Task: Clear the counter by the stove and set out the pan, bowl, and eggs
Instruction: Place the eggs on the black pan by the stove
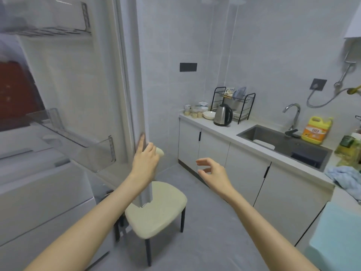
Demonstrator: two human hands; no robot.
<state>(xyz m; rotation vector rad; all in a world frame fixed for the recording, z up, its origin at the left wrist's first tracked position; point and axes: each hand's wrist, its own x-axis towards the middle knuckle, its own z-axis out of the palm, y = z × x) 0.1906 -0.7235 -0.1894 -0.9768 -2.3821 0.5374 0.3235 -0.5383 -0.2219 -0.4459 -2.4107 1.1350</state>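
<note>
My left hand (145, 159) was up at the edge of the open fridge door (82, 79), fingertips touching the edge, with a pale egg (160, 152) tucked in against thumb and palm; the grip itself was mostly hidden behind the hand. My right hand (214, 174) hung in the air just beside it, holding nothing, fingers loosely curled. A cream chair (158, 210) stood below both hands. A white bowl (209, 115) sat on the counter (230, 130) at the far end, just beside a steel kettle (223, 115), with the dish rack (246, 106) behind. The sink (304, 149) was further right, a yellow detergent bottle (315, 131) behind it and a blue cloth (343, 176) on the counter's near edge.
</note>
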